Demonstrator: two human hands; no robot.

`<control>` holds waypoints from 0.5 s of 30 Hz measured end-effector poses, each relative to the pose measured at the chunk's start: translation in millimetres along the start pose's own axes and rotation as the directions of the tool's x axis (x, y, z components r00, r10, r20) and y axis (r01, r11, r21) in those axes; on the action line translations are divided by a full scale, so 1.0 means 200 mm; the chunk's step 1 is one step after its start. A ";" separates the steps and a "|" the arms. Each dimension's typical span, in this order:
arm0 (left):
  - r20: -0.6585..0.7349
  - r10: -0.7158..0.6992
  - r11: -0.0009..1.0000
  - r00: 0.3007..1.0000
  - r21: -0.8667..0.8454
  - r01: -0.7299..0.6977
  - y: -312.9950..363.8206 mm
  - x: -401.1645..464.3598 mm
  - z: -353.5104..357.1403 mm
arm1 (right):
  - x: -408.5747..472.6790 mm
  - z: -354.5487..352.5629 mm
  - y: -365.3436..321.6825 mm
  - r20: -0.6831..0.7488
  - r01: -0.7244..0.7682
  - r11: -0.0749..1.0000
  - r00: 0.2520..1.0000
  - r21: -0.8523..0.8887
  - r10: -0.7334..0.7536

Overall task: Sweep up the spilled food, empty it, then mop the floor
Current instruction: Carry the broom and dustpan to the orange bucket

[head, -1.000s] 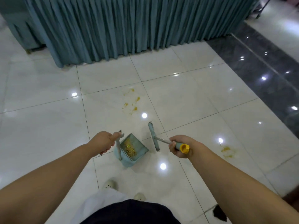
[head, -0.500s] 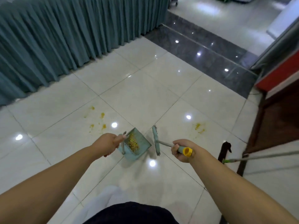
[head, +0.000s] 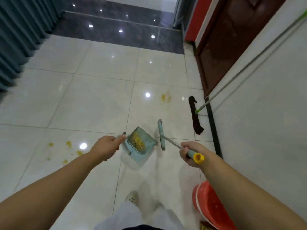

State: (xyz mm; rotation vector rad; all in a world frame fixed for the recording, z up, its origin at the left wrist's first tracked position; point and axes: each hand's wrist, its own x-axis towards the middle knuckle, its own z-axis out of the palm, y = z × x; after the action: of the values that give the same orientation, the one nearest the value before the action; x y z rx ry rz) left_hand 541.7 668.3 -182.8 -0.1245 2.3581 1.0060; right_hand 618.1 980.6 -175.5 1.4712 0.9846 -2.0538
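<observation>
head view: white tiled floor (head: pixel 93 103)
left hand (head: pixel 106 146): fingers wrapped on dustpan (head: pixel 141 147) handle, yellow food (head: pixel 138 143) inside
right hand (head: pixel 191 154): fingers gripped broom (head: pixel 161 134) handle

Glossy white tile floor (head: pixel 93 103) — teal curtain (head: pixel 18 35) left, brown door (head: pixel 232 39) right.

a pale teal dustpan (head: pixel 141 146) is held above the white tiled floor (head: pixel 93 100), tilted, with a heap of yellow-brown food scraps (head: pixel 138 143) inside near its comb-toothed edge. just right of it hangs a small teal broom (head: pixel 161 134) on a thin metal handle with a yellow end cap. yellow food smears (head: pixel 165 97) stain the tiles farther off, and more spots (head: pixel 68 145) lie to the left. a dark flat mop (head: pixel 196 116) rests on the floor at the right, its green-jointed pole leaning against the wall.
</observation>
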 end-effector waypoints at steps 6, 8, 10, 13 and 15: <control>0.052 0.113 0.972 0.992 0.200 -0.121 0.06 -0.02 0.15 | -0.20 -0.31 0.22 -0.034 0.040 0.990 0.999 0.138 -0.035; 0.085 0.161 0.958 0.983 0.227 -0.177 0.08 -0.04 0.21 | -0.28 -0.41 0.31 -0.058 0.068 0.981 0.997 0.183 -0.058; 0.138 0.219 0.929 0.966 0.273 -0.250 0.11 -0.08 0.25 | -0.36 -0.51 0.42 -0.079 0.101 0.971 0.993 0.219 -0.086; 0.199 0.307 0.879 0.931 0.315 -0.358 0.14 -0.17 0.32 | -0.50 -0.63 0.62 -0.110 0.146 0.949 0.987 0.280 -0.120; 0.220 0.363 0.845 0.905 0.333 -0.420 0.15 -0.26 0.36 | -0.61 -0.69 0.75 -0.105 0.169 0.937 0.984 0.305 -0.143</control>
State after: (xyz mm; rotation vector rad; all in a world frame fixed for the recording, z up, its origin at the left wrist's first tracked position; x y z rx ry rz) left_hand 609.7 731.9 -176.0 0.5857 2.4352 0.6856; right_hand 850.7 978.0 -132.1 1.6929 0.8578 -2.3695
